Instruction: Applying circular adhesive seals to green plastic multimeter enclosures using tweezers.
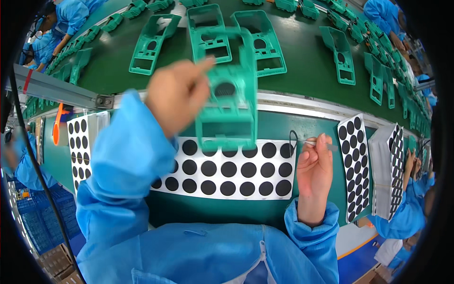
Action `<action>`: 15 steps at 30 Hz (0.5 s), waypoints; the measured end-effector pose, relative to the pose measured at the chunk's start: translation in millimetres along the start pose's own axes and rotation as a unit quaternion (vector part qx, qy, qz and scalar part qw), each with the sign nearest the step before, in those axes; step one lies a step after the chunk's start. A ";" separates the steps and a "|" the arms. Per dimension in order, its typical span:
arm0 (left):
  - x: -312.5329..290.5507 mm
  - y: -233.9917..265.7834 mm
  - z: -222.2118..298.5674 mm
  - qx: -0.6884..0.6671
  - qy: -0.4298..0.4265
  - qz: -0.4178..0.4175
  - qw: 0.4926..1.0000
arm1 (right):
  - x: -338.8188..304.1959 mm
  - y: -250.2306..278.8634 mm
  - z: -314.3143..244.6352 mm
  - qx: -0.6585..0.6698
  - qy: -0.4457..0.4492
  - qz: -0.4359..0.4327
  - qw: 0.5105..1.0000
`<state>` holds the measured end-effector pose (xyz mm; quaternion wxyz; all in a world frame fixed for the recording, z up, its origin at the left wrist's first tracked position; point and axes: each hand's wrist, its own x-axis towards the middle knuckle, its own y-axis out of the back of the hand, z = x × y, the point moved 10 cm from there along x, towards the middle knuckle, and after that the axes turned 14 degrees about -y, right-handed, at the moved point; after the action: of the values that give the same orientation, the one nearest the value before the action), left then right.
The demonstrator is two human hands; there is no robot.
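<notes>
My left hand (177,94), blurred by motion, grips the left edge of a green plastic housing (227,109). The housing is held up over the table edge and has a dark round patch in its middle and a rectangular opening at its lower end. My right hand (316,163) is closed on a slim metal tool (309,142), perhaps tweezers; its exact kind is unclear. A thin black loop shows at its left. Beneath the housing lies a white sheet of round black stickers (236,182), partly covered by my left sleeve.
Beyond the metal rail (302,105), a green conveyor belt (302,78) carries several similar housings (153,45). Sticker sheets (354,165) and a stack of them (382,165) stand at right. An orange-handled tool (57,124) hangs at left. Co-workers in blue sleeves (402,201) work nearby.
</notes>
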<state>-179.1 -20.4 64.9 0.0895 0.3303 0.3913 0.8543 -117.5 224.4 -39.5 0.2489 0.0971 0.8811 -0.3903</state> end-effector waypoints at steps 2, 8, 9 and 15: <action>-16.9 -25.7 30.4 0.037 -0.006 -0.034 0.999 | -1.0 -1.9 -2.5 -0.015 0.019 -0.010 1.000; -49.7 -57.6 34.6 0.034 0.033 -0.027 0.999 | -16.8 -14.6 -11.4 -0.111 0.144 0.033 0.983; -52.4 -58.7 35.3 0.030 0.035 -0.030 0.999 | -23.7 -21.1 -14.6 -0.159 0.194 0.038 0.967; -51.1 -47.0 46.9 0.046 -0.016 -0.094 0.994 | -38.2 -46.9 2.8 -0.246 0.298 -0.044 0.921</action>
<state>-115.2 19.0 27.8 0.1601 0.3093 0.4585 0.8176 -100.9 191.5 8.6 -0.0264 0.1054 0.9861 -0.1253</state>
